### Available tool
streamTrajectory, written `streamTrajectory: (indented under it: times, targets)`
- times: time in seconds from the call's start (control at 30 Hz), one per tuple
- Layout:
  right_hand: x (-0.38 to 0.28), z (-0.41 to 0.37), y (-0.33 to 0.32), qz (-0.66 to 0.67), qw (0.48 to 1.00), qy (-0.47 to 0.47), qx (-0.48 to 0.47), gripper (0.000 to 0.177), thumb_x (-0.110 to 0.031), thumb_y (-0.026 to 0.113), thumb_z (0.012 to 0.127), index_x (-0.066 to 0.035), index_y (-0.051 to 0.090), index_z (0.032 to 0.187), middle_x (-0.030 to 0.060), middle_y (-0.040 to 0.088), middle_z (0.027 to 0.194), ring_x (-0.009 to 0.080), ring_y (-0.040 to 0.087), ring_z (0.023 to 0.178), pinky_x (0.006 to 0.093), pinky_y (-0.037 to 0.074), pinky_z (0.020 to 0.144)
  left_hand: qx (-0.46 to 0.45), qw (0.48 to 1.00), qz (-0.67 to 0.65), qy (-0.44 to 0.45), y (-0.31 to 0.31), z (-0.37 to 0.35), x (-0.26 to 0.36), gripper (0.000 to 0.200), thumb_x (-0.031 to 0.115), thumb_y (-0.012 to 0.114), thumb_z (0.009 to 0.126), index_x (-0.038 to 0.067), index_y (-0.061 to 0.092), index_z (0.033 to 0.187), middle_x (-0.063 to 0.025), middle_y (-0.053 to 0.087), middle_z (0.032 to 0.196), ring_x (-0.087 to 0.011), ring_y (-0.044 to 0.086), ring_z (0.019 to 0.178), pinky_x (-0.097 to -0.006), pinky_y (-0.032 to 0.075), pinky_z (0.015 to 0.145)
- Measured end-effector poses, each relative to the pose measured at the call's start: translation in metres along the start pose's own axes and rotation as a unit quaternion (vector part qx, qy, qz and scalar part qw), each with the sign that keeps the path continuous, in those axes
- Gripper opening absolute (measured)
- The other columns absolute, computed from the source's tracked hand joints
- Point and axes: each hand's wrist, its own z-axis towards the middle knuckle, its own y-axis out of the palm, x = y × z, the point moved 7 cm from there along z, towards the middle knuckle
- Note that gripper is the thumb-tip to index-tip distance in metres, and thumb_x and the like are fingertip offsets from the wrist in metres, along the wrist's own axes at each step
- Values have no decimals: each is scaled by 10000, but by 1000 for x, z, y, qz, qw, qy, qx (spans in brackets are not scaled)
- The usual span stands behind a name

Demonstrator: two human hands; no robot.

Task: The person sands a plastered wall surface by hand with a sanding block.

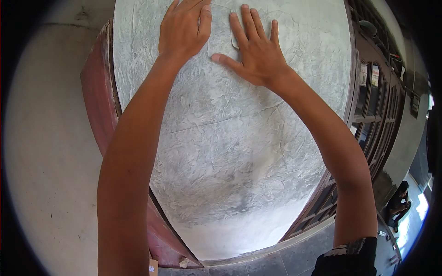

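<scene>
Left hand [184, 30] and right hand [257, 53] pressed flat on textured grey wall [230, 138], each grip wide and empty; faint pale sheet [221, 34] lies between them, touching both.

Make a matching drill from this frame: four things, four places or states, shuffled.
Things:
1. left hand
2. right hand
3. brown glass door
4. red board

Places or states:
a. fingers spread, thumb out, flat on the grey wall
b. along the wall's left edge
c. fingers together, flat on the wall
d. along the wall's right edge

Pairs: 1-c, 2-a, 3-d, 4-b
</scene>
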Motion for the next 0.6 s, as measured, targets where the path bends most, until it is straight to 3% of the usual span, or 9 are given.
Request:
streamTrajectory:
  times: [0.07,0.13,0.23,0.37,0.43,0.53,0.6]
  targets:
    - [5,10,1,-7,1000,-10,-18,1088,-815,310,968,18,129,1644,270,44,1718,395,29,1604,636,40,1264,-2,1000,17,1,0,2,3,424,162,396,1051,-66,682,1266,-224,628,1415,-384,523,1392,-515,324,1212]
    - [29,52,-9,15,998,26,57,1077,-815,304,969,1,127,1649,251,46,1724,378,34,1607,637,41,1263,-3,1000,11,-4,1,1,4,424,162,398,1050,-64,681,1270,-221,627,1419,-384,520,1394,-516,322,1213]
    - [37,81,-19,7,997,63,33,1090,-832,273,962,-8,100,1654,249,31,1725,384,32,1606,648,51,1258,-15,1000,9,-8,1,0,-1,426,162,399,1049,-61,669,1292,-216,615,1437,-380,504,1410,-514,307,1222]
    - [-2,10,3,-18,999,-32,26,1124,-857,276,941,7,133,1646,299,51,1706,440,18,1595,687,79,1236,-53,998,34,10,7,0,-4,453,171,402,1049,-30,595,1406,-199,532,1532,-353,416,1484,-506,245,1254]
    - [7,18,3,-30,999,-19,-35,1100,-840,265,956,3,124,1649,282,45,1713,417,17,1601,670,71,1246,-70,995,75,16,10,4,-4,464,176,403,1049,-3,561,1447,-188,492,1567,-343,379,1506,-509,223,1261]
    - [34,65,-20,12,998,60,-1,1064,-811,260,976,-2,116,1652,265,40,1720,396,15,1605,650,61,1256,-93,985,135,49,19,12,-3,486,189,407,1052,45,515,1503,-171,434,1613,-328,325,1536,-518,192,1271]
    - [34,68,-14,27,997,64,18,1053,-803,257,982,-4,113,1653,259,39,1722,388,12,1606,642,57,1260,-90,981,158,73,22,21,-5,492,196,408,1054,66,501,1519,-164,417,1624,-322,308,1545,-524,184,1273]
